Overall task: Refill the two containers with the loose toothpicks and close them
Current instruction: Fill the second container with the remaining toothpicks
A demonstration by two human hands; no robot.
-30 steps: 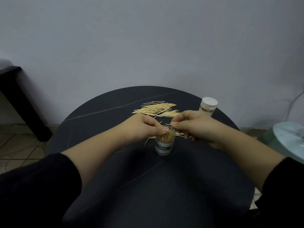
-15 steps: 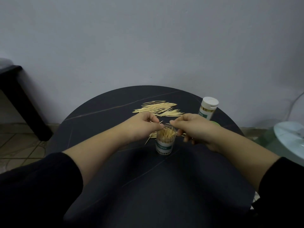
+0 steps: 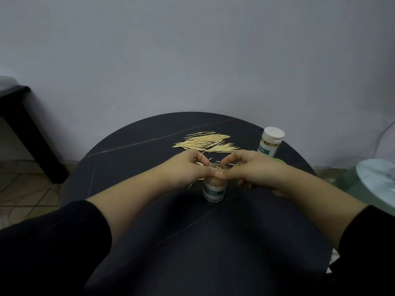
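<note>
An open clear container (image 3: 214, 190) with a green-and-white label stands upright mid-table, packed with toothpicks. My left hand (image 3: 185, 168) and my right hand (image 3: 250, 168) both pinch its rim from either side, thumbs meeting at the front of the rim. A pile of loose toothpicks (image 3: 206, 141) lies on the table beyond the hands; a few more lie half hidden under them. A second container (image 3: 269, 141) with a white lid on stands upright at the far right.
The round dark table (image 3: 149, 242) stands against a grey wall. A green object (image 3: 279, 160) peeks from behind my right hand. A dark furniture leg (image 3: 27, 133) is at the left, a pale round object (image 3: 378, 180) off the table's right edge.
Both hands dropped from just above the toothpick tips and closed on the open container's rim. The toothpicks now sit lower, inside the rim.
</note>
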